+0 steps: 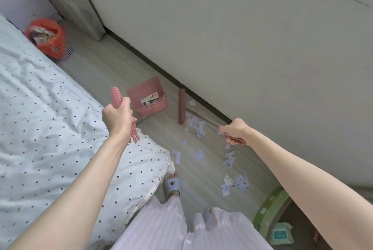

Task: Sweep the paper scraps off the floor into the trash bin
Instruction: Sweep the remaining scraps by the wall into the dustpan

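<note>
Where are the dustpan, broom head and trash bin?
dustpan (148, 96): head view, on its pink pan wall.
broom head (181, 106): head view, mid bar.
trash bin (57, 44): head view, red liner side.

Pale wood-look floor (113, 62), grey wall (242, 37), dark skirting (153, 64), polka-dot bed (50, 108)

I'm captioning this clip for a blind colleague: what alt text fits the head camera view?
A person's left hand grips a pink dustpan handle and the right hand a broom handle, with the broom head on the floor beside the pink dustpan. Paper scraps lie scattered along the wall, and a red-lined trash bin stands beyond beside a polka-dot bed.
</note>
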`<state>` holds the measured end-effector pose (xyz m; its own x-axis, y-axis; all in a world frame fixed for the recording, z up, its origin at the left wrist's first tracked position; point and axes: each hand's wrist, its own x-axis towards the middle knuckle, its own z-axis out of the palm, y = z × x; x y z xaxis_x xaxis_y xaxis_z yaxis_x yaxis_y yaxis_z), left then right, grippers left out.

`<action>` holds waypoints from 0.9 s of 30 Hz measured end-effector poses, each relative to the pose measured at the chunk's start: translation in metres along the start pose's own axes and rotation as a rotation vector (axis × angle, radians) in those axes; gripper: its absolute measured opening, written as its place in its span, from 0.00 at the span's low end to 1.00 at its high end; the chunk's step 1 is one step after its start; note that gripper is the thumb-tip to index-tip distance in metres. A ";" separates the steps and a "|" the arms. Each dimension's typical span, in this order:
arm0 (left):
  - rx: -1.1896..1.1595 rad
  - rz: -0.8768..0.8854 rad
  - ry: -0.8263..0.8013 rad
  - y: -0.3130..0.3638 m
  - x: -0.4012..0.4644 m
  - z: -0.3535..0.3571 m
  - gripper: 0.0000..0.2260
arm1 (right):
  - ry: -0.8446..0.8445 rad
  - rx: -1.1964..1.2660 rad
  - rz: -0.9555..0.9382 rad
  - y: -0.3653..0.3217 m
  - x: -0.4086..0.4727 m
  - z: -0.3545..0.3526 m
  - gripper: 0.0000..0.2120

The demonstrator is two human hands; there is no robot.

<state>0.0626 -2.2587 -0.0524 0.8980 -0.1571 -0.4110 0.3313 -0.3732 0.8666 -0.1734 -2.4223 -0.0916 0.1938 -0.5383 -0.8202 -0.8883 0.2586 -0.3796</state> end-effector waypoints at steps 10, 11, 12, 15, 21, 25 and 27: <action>0.061 0.092 0.056 0.020 0.115 0.013 0.12 | -0.149 0.151 0.000 -0.111 0.094 0.078 0.11; 0.077 0.099 0.061 0.019 0.121 0.014 0.12 | -0.165 0.129 0.003 -0.117 0.101 0.084 0.14; 0.096 0.104 0.062 0.018 0.125 0.015 0.12 | -0.173 0.073 0.006 -0.121 0.107 0.090 0.16; 0.128 0.103 0.064 0.015 0.138 0.017 0.12 | -0.132 -0.132 0.018 -0.132 0.113 0.101 0.14; 0.132 0.061 0.056 0.016 0.144 0.020 0.12 | -0.020 -0.454 0.024 -0.117 0.118 0.096 0.16; 0.127 0.046 0.021 0.017 0.130 0.024 0.12 | -0.043 -0.531 0.036 -0.094 0.106 0.088 0.13; 0.136 0.057 -0.005 0.017 0.121 0.027 0.12 | -0.056 -0.549 0.045 -0.083 0.096 0.083 0.11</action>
<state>0.1696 -2.3087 -0.0947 0.9125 -0.1863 -0.3641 0.2373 -0.4839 0.8423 -0.0466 -2.4289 -0.1745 0.1592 -0.4889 -0.8577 -0.9799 -0.1838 -0.0771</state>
